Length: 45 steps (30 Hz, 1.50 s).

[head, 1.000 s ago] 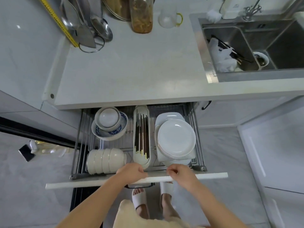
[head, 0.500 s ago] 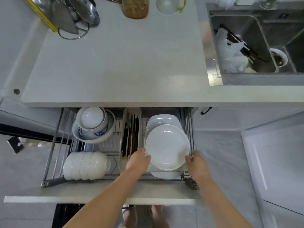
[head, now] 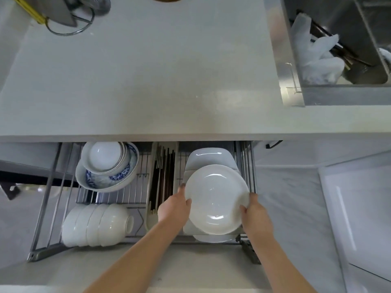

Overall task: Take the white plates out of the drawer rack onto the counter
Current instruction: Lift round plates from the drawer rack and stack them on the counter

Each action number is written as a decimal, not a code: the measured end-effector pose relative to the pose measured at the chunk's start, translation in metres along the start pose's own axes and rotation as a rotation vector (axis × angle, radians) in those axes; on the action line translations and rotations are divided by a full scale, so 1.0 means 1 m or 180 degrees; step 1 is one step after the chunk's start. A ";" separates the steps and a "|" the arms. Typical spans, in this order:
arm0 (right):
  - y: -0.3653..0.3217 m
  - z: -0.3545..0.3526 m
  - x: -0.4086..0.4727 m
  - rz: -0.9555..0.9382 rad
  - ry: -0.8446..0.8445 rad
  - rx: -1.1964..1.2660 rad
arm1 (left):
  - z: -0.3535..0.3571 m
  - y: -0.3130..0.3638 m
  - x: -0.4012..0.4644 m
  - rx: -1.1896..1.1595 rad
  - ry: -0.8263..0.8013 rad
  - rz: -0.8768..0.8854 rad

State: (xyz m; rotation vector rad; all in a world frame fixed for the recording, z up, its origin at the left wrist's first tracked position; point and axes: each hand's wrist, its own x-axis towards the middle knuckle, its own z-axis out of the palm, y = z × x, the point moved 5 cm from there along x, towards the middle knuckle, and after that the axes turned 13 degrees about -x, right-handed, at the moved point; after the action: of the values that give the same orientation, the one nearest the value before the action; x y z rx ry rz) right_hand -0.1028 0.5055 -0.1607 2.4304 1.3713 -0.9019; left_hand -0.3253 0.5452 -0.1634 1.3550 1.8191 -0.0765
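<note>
The left hand (head: 174, 208) and right hand (head: 255, 212) are curled around the two sides of the top white plate (head: 216, 197) in the drawer rack (head: 246, 157), low and right of middle, so next they should lift it up onto the bare bench (head: 137, 81) above.

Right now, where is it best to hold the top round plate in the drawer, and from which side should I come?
Probably the rim, from both sides. The round plate lies flat on the stack, its rim overhanging the square plates. The left hand and right hand already pinch opposite edges.
</note>
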 end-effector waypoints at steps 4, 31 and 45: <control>0.000 0.007 0.004 -0.0031 0.0148 -0.0090 | 0.004 -0.007 0.004 0.0094 0.0012 0.0111; -0.194 -0.074 -0.131 -0.1631 0.0541 0.0779 | -0.224 -0.113 -0.099 -0.1659 0.1381 0.0388; -0.366 -0.136 -0.119 -0.2104 0.1107 0.0853 | -0.385 -0.116 -0.054 -0.1417 0.2406 0.0697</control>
State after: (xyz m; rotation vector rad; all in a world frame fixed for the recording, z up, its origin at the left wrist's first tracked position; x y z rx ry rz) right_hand -0.3963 0.6837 0.0594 2.4233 2.4092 -0.8488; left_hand -0.6401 0.6490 0.0707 1.3286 2.0785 1.0187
